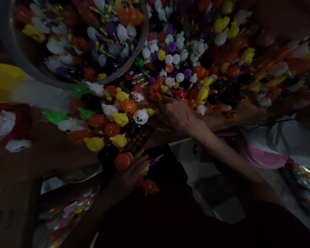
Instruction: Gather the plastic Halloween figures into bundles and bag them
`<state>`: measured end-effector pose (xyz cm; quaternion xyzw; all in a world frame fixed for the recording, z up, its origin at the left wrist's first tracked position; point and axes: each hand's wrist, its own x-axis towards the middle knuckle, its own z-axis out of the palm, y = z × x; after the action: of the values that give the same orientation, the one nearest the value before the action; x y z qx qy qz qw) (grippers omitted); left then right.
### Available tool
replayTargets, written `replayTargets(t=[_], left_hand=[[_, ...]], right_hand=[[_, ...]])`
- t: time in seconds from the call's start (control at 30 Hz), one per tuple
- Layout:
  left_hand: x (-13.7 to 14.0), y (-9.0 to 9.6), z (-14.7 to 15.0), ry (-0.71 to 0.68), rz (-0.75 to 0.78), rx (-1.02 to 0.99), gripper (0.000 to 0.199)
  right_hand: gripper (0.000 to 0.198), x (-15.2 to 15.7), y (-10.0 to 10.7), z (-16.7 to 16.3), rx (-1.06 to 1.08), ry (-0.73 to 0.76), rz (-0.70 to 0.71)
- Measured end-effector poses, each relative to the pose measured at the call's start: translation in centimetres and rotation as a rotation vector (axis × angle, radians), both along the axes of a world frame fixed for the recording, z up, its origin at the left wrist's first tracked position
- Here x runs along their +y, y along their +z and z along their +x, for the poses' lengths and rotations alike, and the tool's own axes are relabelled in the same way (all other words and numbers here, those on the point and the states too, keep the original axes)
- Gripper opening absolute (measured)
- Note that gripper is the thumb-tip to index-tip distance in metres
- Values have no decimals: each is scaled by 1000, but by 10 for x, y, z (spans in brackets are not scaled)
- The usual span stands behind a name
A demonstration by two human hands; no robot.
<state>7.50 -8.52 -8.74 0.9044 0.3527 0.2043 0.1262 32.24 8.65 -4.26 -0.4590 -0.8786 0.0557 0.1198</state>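
My right hand (176, 114) reaches down at the front of a heap of small plastic toys, its fingers curled beside some orange pieces (155, 92); its fingertips are hidden. My left hand (134, 170) lies low over my dark-clothed lap, fingers stretched out. Beside its fingers is a round orange toy (123, 161). Below and right of it lie an orange toy (151, 187) and a purple piece with a striped stick (153, 162). Left of my right hand sits a white toy with a face (141, 117), among yellow toys (121, 119) and orange ones.
A large metal basin (142, 41) full of toys stands at the back left. More toys spread over the wooden table (49, 155) to the right. A red bowl (23, 125) is at far left, a pink basin (263, 156) below right. A black grid (142, 137) lies at the table edge.
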Motion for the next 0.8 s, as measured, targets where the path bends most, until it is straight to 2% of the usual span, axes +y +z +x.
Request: replayTargets(t=[0.13, 0.2, 0.3, 0.37, 0.43, 0.47, 0.57, 0.63, 0.7, 0.8], left_hand=[[-1, -4, 7, 51, 110, 50, 35], [-2, -8, 8, 55, 124, 77, 37], [-2, -11, 7, 56, 110, 89, 40], [-2, -11, 6, 54, 101, 69, 39], [-4, -10, 4, 45, 80, 30, 40], [-6, -10, 3, 38, 72, 5, 40], [-12, -9, -2, 40, 81, -32, 41], [-16, -10, -5, 65, 116, -18, 40], [-17, -11, -7, 85, 140, -3, 38], [-16, -13, -9, 91, 163, -1, 36]], right_hand=[[15, 10, -27, -12, 170, -73, 46], [14, 21, -29, -12, 223, -119, 18], [11, 37, -11, -3, 238, -218, -71], [11, 34, 7, 4, 337, -247, -32], [17, 13, 19, 7, 557, -220, 33], [20, -4, 20, 5, 691, -190, 9], [23, -60, 5, -13, 966, -84, -280], [24, -88, -16, -28, 999, -57, -421], [29, -101, -36, -41, 1007, -64, -434], [35, -100, -54, -49, 983, -33, -390]])
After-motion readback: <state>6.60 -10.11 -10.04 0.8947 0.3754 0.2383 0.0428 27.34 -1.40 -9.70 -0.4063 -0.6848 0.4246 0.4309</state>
